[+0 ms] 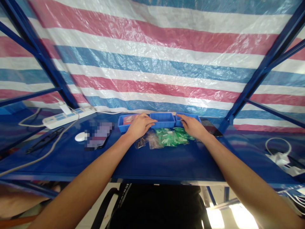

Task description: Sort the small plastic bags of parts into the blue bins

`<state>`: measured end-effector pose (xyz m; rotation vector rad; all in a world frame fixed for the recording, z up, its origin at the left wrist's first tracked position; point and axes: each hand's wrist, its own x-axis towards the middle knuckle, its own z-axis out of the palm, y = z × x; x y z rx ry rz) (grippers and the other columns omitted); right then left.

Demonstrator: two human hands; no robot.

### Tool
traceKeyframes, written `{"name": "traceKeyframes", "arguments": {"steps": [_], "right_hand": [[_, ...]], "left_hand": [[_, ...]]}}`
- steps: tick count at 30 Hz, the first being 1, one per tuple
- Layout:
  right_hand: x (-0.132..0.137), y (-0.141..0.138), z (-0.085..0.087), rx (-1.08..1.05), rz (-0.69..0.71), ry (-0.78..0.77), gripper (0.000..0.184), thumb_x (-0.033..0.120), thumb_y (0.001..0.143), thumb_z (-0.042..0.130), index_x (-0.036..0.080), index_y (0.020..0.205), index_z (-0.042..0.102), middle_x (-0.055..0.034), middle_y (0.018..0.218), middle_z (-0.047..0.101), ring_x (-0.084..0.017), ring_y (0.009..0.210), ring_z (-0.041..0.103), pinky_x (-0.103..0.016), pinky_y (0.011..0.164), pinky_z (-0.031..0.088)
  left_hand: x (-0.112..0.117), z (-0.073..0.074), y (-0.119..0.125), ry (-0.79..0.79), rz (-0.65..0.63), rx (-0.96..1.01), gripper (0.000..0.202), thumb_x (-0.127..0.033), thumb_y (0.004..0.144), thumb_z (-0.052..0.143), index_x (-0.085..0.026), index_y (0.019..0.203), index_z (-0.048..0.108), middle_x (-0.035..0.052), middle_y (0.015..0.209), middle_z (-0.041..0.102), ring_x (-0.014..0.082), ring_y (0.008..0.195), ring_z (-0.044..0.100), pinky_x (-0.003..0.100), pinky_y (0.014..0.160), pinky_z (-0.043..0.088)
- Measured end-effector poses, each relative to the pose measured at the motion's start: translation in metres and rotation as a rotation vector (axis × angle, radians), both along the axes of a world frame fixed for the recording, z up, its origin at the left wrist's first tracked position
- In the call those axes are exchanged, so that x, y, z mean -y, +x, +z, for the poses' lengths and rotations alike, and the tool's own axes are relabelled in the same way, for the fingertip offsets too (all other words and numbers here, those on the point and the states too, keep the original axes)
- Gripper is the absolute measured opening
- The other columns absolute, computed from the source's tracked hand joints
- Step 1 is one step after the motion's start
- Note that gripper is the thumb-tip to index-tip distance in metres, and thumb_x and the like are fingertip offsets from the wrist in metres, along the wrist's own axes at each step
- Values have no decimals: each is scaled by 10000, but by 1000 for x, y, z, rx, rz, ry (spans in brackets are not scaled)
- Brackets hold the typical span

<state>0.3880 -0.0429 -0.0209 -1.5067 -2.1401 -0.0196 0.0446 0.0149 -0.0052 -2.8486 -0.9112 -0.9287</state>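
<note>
Three small blue bins stand in a row at the back of the blue table. My left hand (140,126) is over the right part of the left bin (123,128), its fingers stretched toward the left end of the middle bin (164,124). My right hand (193,126) reaches over the right bin (188,115), index finger extended and fingers apart. Neither hand shows anything held. Something pinkish (130,119) lies in the left bin. In front of the bins lie green packets (172,136) with white pieces, a clear plastic bag (154,140) and a small bag of dark screw-like pieces (141,142).
Left on the table are a phone (98,136), partly blurred out, a white oval object (80,136), a power strip (69,117) and a trailing cable (58,141). A dark flat object (211,127) lies right of the bins. A white charger (281,159) sits far right.
</note>
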Motion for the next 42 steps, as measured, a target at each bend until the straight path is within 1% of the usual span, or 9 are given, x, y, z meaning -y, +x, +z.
{"name": "traceKeyframes", "arguments": {"steps": [6,11,16,19,21,26,33,37,42], "right_hand": [[9,-5,9,-14,7,-11,494,265,1047,540,246,1539,575,-110,1308,776,-327,1199,744,-492,1070,570],[12,-9,11,-35,5,-19,429,367,1073,535,222,1464,633,-113,1197,808,-317,1077,774,-461,982,592],[11,-10,11,-66,-3,5,452,444,1073,548,198,1445,626,-108,1141,816,-324,1077,771,-449,980,581],[11,-11,11,-80,6,12,451,456,1073,547,200,1436,621,-100,1120,817,-325,1062,772,-444,967,581],[11,-11,11,-81,7,12,453,462,1071,549,201,1435,618,-101,1125,815,-328,1064,771,-445,966,580],[10,-10,9,-72,-19,-5,480,485,1061,564,204,1448,608,-124,1176,801,-334,1112,762,-453,996,576],[11,-11,9,-73,-17,-10,501,488,1054,575,204,1466,594,-127,1199,797,-336,1137,757,-460,1025,573],[10,-11,9,-74,-18,-20,515,486,1050,582,198,1477,585,-129,1215,796,-338,1152,754,-466,1029,573],[9,-11,9,-76,-19,-18,520,494,1049,583,198,1476,586,-134,1230,792,-342,1157,753,-476,1028,575]], "left_hand": [[5,4,0,-25,-39,4,300,-376,1043,604,-316,1253,808,70,1124,823,270,1070,674,445,982,541],[16,9,1,12,-17,22,388,-472,1055,592,-243,1319,760,83,1296,773,269,1214,667,454,1129,485],[23,15,-21,99,348,50,491,-597,988,637,-226,1289,751,117,1362,686,340,1318,576,510,1181,435],[22,21,-39,73,621,11,471,-556,1049,500,-207,1226,763,138,1299,669,361,1275,573,522,1153,451],[20,25,-46,31,727,-28,443,-505,1031,514,-206,1276,730,143,1346,636,364,1277,572,499,1112,491],[20,32,-42,6,754,-103,463,-496,994,563,-227,1358,655,140,1416,579,352,1280,589,455,1060,538],[-11,34,-19,-148,892,-261,819,-684,910,617,-25,1394,580,315,1454,513,516,1330,523,577,1097,473],[-33,34,-17,-317,950,-267,936,-798,833,617,-79,1430,571,304,1542,444,558,1394,461,600,1084,475],[-42,34,-23,-362,922,-237,971,-816,759,686,-155,1458,552,272,1573,422,541,1435,439,588,1095,473]]}}
